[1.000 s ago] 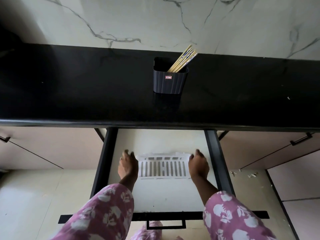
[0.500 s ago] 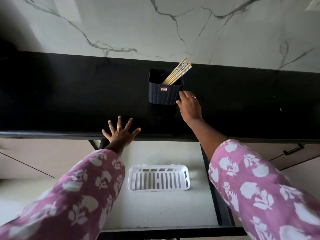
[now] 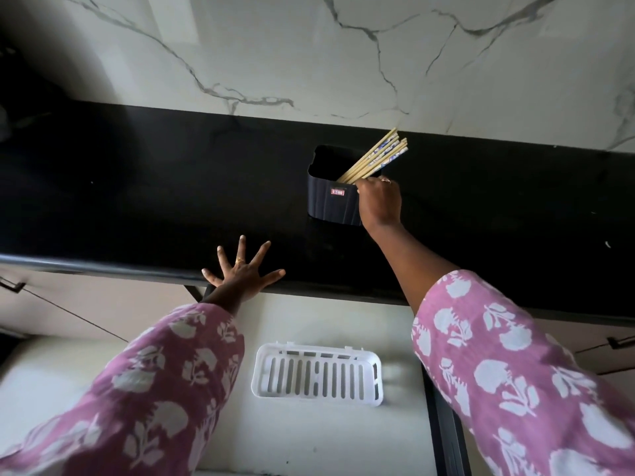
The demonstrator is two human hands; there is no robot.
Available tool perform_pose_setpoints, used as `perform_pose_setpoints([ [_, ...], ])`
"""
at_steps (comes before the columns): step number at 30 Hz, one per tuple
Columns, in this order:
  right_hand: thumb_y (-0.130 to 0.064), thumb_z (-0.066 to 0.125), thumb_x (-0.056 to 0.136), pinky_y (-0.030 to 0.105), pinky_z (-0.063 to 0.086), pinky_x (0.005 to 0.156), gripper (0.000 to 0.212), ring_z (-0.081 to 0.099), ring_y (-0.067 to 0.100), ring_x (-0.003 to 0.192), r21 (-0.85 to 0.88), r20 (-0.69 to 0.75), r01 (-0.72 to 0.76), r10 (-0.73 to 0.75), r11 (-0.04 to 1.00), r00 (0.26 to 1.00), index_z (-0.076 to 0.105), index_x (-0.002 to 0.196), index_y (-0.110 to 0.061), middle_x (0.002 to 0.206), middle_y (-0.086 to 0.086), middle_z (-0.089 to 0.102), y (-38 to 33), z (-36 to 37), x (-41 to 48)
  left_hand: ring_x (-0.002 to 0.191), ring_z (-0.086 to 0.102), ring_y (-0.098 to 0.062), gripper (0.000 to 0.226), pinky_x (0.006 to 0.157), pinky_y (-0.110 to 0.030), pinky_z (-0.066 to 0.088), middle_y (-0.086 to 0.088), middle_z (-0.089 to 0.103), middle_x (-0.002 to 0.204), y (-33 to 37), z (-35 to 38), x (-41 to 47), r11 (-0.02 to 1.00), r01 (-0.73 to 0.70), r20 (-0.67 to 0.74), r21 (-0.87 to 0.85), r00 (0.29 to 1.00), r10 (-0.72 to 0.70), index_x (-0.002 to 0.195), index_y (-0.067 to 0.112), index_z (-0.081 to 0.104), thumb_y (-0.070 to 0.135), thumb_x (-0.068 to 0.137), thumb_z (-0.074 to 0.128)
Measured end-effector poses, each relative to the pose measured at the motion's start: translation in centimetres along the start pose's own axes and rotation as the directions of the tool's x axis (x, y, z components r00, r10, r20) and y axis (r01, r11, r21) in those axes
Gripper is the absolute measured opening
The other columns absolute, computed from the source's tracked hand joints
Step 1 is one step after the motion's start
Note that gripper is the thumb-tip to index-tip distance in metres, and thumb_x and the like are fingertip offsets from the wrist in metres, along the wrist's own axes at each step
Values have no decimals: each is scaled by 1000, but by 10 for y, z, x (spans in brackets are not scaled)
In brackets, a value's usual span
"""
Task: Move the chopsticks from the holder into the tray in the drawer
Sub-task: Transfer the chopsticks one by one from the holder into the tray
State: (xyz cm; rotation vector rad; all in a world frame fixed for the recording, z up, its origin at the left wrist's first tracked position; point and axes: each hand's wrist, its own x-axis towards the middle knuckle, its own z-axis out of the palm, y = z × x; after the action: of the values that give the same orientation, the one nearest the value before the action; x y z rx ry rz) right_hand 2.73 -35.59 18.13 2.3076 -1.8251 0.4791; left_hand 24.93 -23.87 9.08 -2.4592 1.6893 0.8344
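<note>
Several bamboo chopsticks (image 3: 378,158) with blue-patterned tops lean to the right in a dark ribbed holder (image 3: 330,204) on the black countertop (image 3: 137,201). My right hand (image 3: 379,201) is at the holder's right front corner, its fingers curled onto the bundle where it leaves the rim. The thumb is hidden. My left hand (image 3: 244,273) lies flat on the counter's front edge, fingers spread, holding nothing. Below, a white slotted tray (image 3: 316,376) lies empty on the pale floor of the open drawer (image 3: 309,441).
A marble-patterned wall (image 3: 309,56) rises behind the counter. The drawer's dark right rail (image 3: 443,427) runs under my right sleeve. Closed cabinet fronts with dark handles (image 3: 618,341) flank the drawer on both sides.
Both hands left the tray in the drawer and rose to the counter. My right hand moved from beside the holder up to the chopsticks at its rim. My left hand stayed spread on the counter edge.
</note>
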Motion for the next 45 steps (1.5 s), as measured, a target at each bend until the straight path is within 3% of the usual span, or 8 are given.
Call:
perform_pose_setpoints([
  [11, 3, 45, 88, 40, 47, 83, 28, 62, 37, 98, 65, -37, 30, -28, 997, 999, 67, 103, -1, 101, 19, 71, 13, -12, -37, 141, -28, -34, 80, 106, -70, -5, 14, -26, 154, 4, -5, -7, 1000, 18, 28, 5, 999, -18, 141, 59, -4, 79, 77, 40],
  [16, -5, 54, 88, 37, 47, 81, 19, 64, 33, 92, 123, -62, 39, -31, 992, 998, 70, 97, -4, 95, 15, 73, 18, -15, -41, 141, -28, -34, 80, 106, -70, -6, 15, -27, 154, 3, -4, -6, 1000, 15, 33, 6, 999, -15, 140, 60, -4, 80, 76, 40],
  [20, -16, 52, 93, 36, 48, 77, 20, 63, 31, 94, 216, -106, -137, 162, 967, 981, 69, 97, -5, 99, 14, 71, 23, -23, -33, 141, -28, -34, 80, 106, -69, -5, 14, -28, 154, 2, -6, -6, 1000, 7, 46, 14, 999, -8, 141, 59, -5, 80, 77, 39],
  [24, -14, 49, 95, 38, 50, 85, 23, 59, 31, 110, 365, -119, -466, 537, 806, 835, 62, 110, -2, 114, 17, 64, 35, -39, -10, 141, -27, -34, 80, 106, -69, -4, 15, -27, 154, 4, -6, -6, 1000, 12, 47, 15, 999, -13, 140, 60, -5, 80, 76, 39],
  [30, -26, 58, 92, 40, 51, 88, 39, 57, 33, 117, 441, 94, -677, 719, 590, 688, 55, 121, 1, 126, 20, 58, 47, -47, 23, 141, -28, -33, 81, 106, -69, -4, 14, -28, 154, 4, -7, -6, 1000, 19, 57, 10, 998, -20, 140, 60, -6, 80, 76, 40],
  [33, -23, 63, 89, 38, 51, 90, 44, 58, 33, 117, 504, 184, -724, 761, 471, 622, 53, 125, 0, 131, 19, 55, 50, -45, 32, 140, -29, -34, 81, 106, -69, -4, 14, -28, 154, 3, -8, -5, 1000, 13, 59, 12, 998, -14, 140, 59, -6, 79, 76, 40],
  [37, -16, 62, 90, 35, 51, 91, 39, 59, 31, 117, 541, 181, -720, 776, 434, 604, 55, 124, 0, 130, 18, 58, 52, -38, 40, 140, -30, -34, 81, 106, -70, -5, 13, -30, 153, 2, -7, -3, 1000, 1, 50, 20, 999, -2, 141, 58, -7, 79, 77, 40],
  [45, -14, 68, 82, 40, 60, 77, 31, 72, 28, 90, 675, 208, -691, 831, 260, 516, 62, 109, 0, 103, 18, 71, 72, -31, 50, 140, -29, -35, 82, 106, -69, -4, 12, -31, 153, 2, -10, -6, 999, -4, 73, 38, 997, 1, 141, 56, -9, 80, 78, 37],
])
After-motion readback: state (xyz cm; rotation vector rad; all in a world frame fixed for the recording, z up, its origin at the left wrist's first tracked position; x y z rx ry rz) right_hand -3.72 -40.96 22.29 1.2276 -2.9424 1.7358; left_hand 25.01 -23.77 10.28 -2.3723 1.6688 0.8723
